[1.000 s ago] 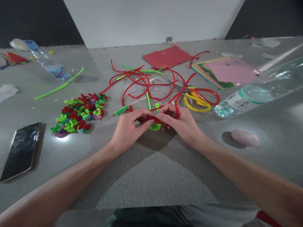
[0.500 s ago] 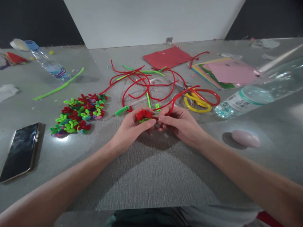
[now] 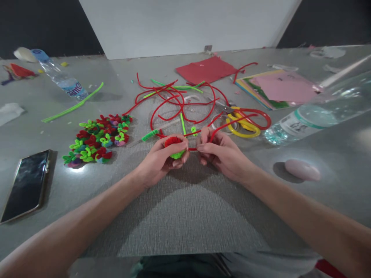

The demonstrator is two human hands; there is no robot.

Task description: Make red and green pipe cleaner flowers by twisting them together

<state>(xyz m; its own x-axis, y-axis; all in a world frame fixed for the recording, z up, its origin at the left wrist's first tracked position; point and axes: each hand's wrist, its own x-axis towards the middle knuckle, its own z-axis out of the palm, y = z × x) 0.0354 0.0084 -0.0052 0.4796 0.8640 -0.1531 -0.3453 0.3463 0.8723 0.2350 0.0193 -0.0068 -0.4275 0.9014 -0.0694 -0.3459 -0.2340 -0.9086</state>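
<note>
Between the thumb and fingers of my left hand is a small red and green pipe-cleaner piece, coiled into a rounded shape. My right hand pinches a red pipe cleaner that runs across the gap to the piece. Its other end appears to stick out above my right hand. Just beyond my fingers lie loose red and green pipe cleaners in a tangle. A green coil wound on a thin stick rests beside my left hand. Yellow and red scissors lie beyond my right hand.
A cluster of small pipe-cleaner pieces lies at left, with a phone nearer me. A small water bottle leans far left; a larger bottle lies at right near a pink oval object. Red paper and coloured sheets lie behind.
My hands have drawn slightly apart, and a stretch of red pipe cleaner now shows between them. The piece in my left hand has turned, showing more green.
</note>
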